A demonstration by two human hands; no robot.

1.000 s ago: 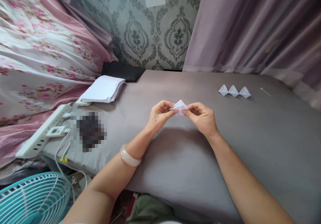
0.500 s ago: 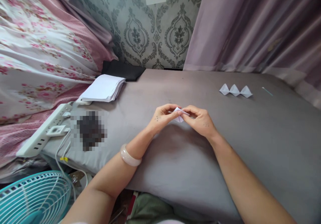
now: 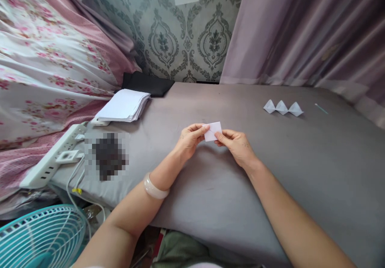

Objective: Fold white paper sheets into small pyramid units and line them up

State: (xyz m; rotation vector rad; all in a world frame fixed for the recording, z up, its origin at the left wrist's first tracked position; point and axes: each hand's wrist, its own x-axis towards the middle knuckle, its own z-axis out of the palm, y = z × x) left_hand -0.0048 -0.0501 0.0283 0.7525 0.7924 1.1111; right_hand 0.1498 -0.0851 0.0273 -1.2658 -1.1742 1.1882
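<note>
The person's left hand (image 3: 190,139) and right hand (image 3: 236,146) meet over the grey bed surface (image 3: 300,172), each pinching one end of a small folded white paper (image 3: 213,131); the left fingertips are closed on its left edge, the right thumb and forefinger are closed on its lower right corner; the paper is held just above the surface and shows as a flat, roughly rectangular face tilted toward the camera. A pale bangle (image 3: 154,188) sits on the left wrist.

Taking the folded paper as landmark: up and to its right, well apart, three finished folded pieces (image 3: 282,107) lie in a row, touching one another, with a thin stick (image 3: 321,108) just beyond them; up and to its left lies a stack of white sheets (image 3: 124,105) beside a black cloth (image 3: 147,84); farther left a white power strip (image 3: 51,158); down and left a teal fan (image 3: 39,236).

By this showing, three pieces look done; the one in hand appears mid-fold, not yet matching their pointed shape; the stack suggests many sheets remain.
</note>
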